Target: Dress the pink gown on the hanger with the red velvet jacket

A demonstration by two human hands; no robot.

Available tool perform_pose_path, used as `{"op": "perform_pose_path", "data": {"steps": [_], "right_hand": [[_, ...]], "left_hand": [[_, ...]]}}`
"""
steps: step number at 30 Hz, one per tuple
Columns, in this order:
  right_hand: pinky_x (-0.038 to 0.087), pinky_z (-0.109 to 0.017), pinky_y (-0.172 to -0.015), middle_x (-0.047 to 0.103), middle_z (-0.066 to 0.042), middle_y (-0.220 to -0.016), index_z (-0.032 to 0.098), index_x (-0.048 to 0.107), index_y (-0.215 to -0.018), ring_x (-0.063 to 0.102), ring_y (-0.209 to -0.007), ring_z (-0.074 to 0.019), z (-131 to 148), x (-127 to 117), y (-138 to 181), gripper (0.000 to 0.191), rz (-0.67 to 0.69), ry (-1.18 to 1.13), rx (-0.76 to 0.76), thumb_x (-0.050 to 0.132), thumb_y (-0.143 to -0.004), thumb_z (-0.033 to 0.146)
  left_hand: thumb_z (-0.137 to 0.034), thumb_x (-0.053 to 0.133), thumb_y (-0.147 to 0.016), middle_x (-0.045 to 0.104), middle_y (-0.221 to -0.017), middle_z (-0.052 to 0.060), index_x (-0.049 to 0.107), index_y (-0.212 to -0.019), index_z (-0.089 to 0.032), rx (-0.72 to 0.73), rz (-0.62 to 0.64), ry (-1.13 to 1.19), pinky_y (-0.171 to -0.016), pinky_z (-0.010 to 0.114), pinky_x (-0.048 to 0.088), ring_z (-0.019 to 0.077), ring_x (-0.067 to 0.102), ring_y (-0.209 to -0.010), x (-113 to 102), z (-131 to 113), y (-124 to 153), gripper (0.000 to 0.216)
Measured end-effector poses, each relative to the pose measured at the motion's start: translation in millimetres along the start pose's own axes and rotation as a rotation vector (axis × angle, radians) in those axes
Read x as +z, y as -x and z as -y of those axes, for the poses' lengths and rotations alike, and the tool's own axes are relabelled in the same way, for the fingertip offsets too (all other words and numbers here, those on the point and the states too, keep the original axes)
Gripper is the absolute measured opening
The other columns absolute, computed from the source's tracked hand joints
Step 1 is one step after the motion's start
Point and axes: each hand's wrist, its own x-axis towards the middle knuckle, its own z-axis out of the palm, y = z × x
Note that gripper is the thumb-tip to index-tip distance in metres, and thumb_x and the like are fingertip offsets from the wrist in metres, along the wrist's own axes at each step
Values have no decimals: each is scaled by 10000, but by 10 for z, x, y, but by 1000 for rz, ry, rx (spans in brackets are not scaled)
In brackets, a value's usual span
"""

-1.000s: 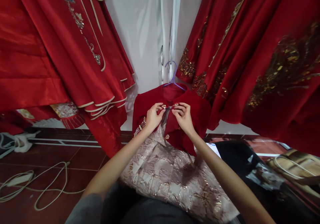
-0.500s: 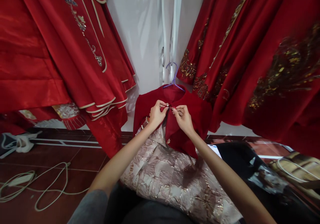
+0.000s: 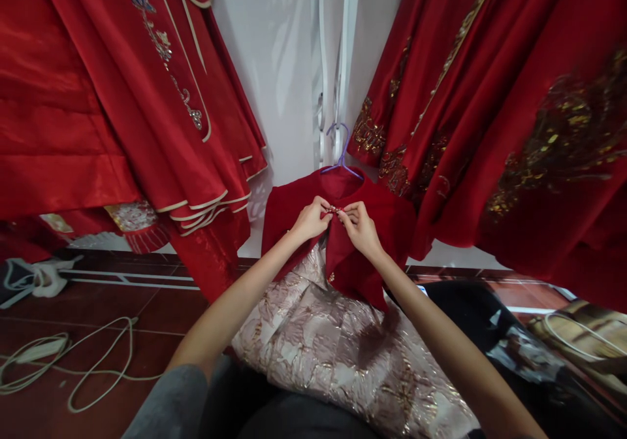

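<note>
A dark red jacket hangs on a purple hanger in front of me, over a pale pink and gold brocade skirt. At its front opening below the neckline is a small gold, beaded clasp. My left hand pinches the clasp's left part between thumb and fingertips. From the other side, my right hand pinches the right part against the jacket edge. The fingertips almost meet, and whether the two parts are joined is too small to tell. Lower on the front edge sits another gold ornament.
Red embroidered garments hang on the left and right. Behind the hanger stands a white door with handles. A coiled white cable lies on the tiled floor. A black bag-like item and clear plastic lie at right.
My hands have drawn slightly closer together at the clasp. My left hand has turned a little, and the beaded tassel beside its wrist no longer shows.
</note>
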Motion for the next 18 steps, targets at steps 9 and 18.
{"op": "perform_pose_path", "data": {"steps": [9,18], "right_hand": [[552,-299,-667,632,-56,-906,220,444,-930,659,-780,-169,-16,-27,-3,309,14,15,-12,530,-851,506],[576,-336,-665,648,-68,-892,213,498,-927,670,-780,-194,-19,-46,-3,327,-52,60,-15,557,-830,520]], "left_hand": [[-137,549,-802,648,-948,16,495,-954,-240,27,53,-7,-833,319,488,177,639,-916,-18,-22,-10,191],[-124,511,-824,642,-929,22,502,-955,-230,49,64,40,-826,325,486,172,629,-904,36,66,-3,169]]}}
